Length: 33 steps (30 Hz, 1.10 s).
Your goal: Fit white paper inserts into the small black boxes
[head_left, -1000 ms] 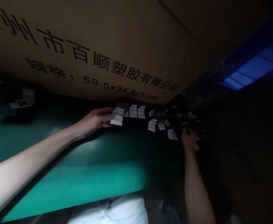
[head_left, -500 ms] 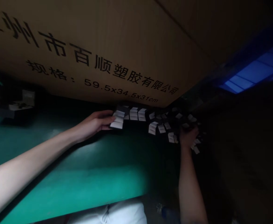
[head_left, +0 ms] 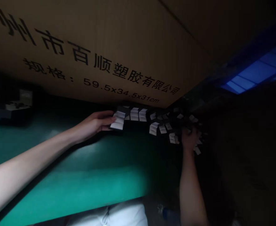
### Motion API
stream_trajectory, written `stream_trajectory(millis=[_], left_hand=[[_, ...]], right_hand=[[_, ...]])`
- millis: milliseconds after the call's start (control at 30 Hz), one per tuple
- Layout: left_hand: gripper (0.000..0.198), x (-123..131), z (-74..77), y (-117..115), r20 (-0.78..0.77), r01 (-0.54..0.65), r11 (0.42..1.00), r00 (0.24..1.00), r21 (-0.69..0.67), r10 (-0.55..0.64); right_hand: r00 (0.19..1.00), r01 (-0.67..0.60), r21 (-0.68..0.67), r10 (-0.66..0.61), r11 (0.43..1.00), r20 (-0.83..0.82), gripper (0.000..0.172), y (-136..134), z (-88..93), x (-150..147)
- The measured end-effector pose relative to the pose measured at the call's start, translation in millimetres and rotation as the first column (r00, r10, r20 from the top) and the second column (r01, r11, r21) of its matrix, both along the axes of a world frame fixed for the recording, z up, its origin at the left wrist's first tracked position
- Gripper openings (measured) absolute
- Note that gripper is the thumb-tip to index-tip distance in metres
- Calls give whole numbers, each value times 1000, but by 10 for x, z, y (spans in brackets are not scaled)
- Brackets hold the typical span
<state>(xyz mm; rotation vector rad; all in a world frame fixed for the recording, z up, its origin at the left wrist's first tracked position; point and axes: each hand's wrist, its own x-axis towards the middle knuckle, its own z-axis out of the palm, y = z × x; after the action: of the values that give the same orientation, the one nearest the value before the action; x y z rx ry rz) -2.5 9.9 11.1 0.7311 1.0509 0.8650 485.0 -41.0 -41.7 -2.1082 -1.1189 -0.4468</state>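
The left hand (head_left: 100,123) has its grip closed on one side of a white-panelled dark piece (head_left: 117,121), thumb over its face and the other fingers behind, toward the far edge of the green tabletop (head_left: 86,182) where a large carton (head_left: 100,34) stands. Since only that left side is pinched, the piece could swivel or tip if its free side catches the short row of similar pieces (head_left: 135,115) just beside it; a bump there might also shove the row against the carton. The right hand (head_left: 190,138) reaches into loose pieces (head_left: 162,129) spread toward the tabletop's dim right end, its fingers curled down among them; shadow hides the tips, so I cannot tell how wide that grip is or whether it has hold of anything. The likeliest trouble lies there: in such poor light the fingers could take two pieces at once, miss one, or sweep neighbours aside. Whether the outermost ones have the tabletop beneath them is too dark to judge; if its right edge runs close by, a careless drag could send some over. Pressing hard on the white panels might also crease them, if they are as thin as they look.
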Motion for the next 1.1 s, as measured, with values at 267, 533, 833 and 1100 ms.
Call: stream_trajectory(millis=[267, 533, 833, 1100], left_hand=[[52, -2, -19, 3, 22, 14, 1000, 1000, 1, -14], [56, 7, -3, 3, 28, 16, 1000, 999, 5, -16], [54, -5, -58, 22, 33, 10, 1000, 999, 1, -10], [42, -26, -91, 29, 21, 41, 999, 999, 10, -42]], right_hand=[[997, -56, 92, 52, 994, 48, 59, -64, -1, -15], [992, -124, 410, 125, 904, 25, 57, -36, 414, -405], [660, -744, 232, 743, 626, 111, 22, 88, 1076, -2075], [538, -820, 333, 827, 466, 166, 17, 120, 597, -2753]])
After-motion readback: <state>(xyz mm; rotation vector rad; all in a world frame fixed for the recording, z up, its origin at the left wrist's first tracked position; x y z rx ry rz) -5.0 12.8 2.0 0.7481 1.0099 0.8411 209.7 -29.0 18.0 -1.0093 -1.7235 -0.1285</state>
